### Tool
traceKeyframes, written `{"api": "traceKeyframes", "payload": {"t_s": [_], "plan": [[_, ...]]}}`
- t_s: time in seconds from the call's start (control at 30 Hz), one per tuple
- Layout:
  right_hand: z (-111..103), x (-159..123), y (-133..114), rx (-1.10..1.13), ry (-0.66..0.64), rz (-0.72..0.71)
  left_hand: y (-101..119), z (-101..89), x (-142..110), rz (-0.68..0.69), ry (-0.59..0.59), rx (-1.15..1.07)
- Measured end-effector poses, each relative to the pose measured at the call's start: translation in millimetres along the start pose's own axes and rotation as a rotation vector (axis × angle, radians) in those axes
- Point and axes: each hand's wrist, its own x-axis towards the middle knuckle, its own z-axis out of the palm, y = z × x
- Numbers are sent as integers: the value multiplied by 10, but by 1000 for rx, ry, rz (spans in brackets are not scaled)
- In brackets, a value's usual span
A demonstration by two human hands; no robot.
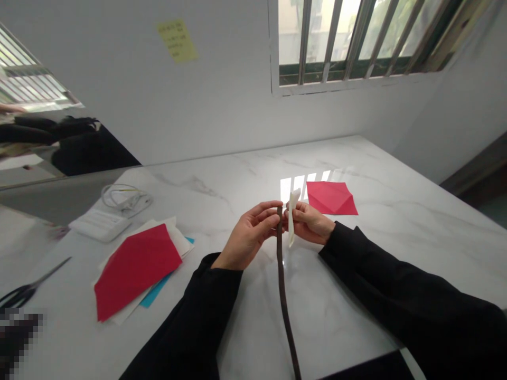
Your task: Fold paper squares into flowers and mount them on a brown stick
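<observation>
My left hand (253, 230) pinches the upper end of a long, thin brown stick (283, 295), which curves down toward the near edge of the view. Close beside it, my right hand (311, 221) grips a narrow piece of folded cream paper (292, 216), held roughly upright. The paper stands just right of the stick's top; whether the two touch I cannot tell. Fingertips of both hands nearly meet behind the stick and are partly hidden. Beyond my right hand, a creased red paper sheet (335, 200) lies on the table.
On the marbled white table (222, 206), a stack of red paper (138, 264) with cream and blue sheets lies left. Scissors (34, 287) rest at far left, near a white box (101, 224) and a coiled cable (125, 198). A yellow note (177, 41) sticks to the wall beside a barred window (348, 42).
</observation>
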Motion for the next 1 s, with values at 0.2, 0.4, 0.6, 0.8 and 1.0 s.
{"api": "traceKeyframes", "payload": {"t_s": [0.2, 0.4, 0.6, 0.8, 1.0], "plan": [[-7, -16, -28, 18, -22, -6, 42, 53, -30, -9, 1, 46], [0, -18, -48, -3, -37, 6, 38, 53, -24, 13, -27, 48], [3, -25, -63, -50, -44, 21, 22, 45, -25, 16, -32, 51], [0, -28, -74, -83, -55, 24, 19, 36, -14, 9, -37, 60], [28, -46, -107, -103, -9, 13, -22, 21, 12, 11, -29, 66]]}}
